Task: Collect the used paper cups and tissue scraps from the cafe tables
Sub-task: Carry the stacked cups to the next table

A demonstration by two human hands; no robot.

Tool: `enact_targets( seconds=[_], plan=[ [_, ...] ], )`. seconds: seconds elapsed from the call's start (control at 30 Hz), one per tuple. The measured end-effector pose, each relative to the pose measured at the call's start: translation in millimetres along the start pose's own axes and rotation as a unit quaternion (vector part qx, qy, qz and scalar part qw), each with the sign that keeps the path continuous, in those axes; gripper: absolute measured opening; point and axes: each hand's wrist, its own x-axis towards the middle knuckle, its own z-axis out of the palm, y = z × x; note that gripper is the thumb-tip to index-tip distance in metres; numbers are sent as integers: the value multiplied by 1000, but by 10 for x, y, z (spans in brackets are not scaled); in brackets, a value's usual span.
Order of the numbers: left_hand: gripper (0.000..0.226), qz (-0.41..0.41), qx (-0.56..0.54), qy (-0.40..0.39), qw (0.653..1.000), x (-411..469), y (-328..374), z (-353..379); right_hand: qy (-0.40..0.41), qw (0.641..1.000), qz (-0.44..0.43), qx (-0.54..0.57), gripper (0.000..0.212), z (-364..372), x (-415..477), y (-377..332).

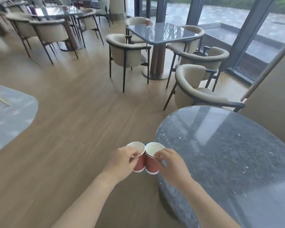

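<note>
Nearest the camera, two bare forearms reach forward and each hand holds a paper cup. The left hand [122, 159] has its fingers curled over the near rim and side of the left cup [140, 163], gripping it. The right hand [173, 165] pinches the near rim of the right cup [152, 166] in the same way, its fingertips bent round the lip. The two cups stand roughly upright and touch side to side, with their white insides open to the camera. Their walls are red-brown with a white band at the foot, and thin dark and white lines ring the lip of the right one; any print on them is too blurred to read. They are held in the air over the wooden floor [72, 129], just beside the left edge of a round dark speckled table [229, 162] that fills the lower right. A pale grey patch of flooring [10, 112] curves in from the left edge. Beyond the round table stands a cream tub chair [189, 83] on dark legs. Behind it a square glossy grey table [163, 32] on a thick pedestal is ringed by more such chairs. On its far left corner stands a third red cup [148, 22], with a small white scrap [147, 26] lying just in front of it. Tall dark-framed windows [220, 14] run along the right, and further tables and chairs sit blurred at the upper left.
</note>
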Motion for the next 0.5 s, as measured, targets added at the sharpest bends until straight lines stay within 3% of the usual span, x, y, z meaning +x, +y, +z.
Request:
enact_targets(
  seconds=[0.27, 0.5],
  plan=[
    [15, -71, -42, 48, 995, -106, -639, -390, -68, 996, -58, -13, 11, 499, 501, -418],
    [13, -101, -40, 38, 993, 492, -1097, -565, -98, 993, -67, -9, 11, 825, 1296, -395]
  ],
)
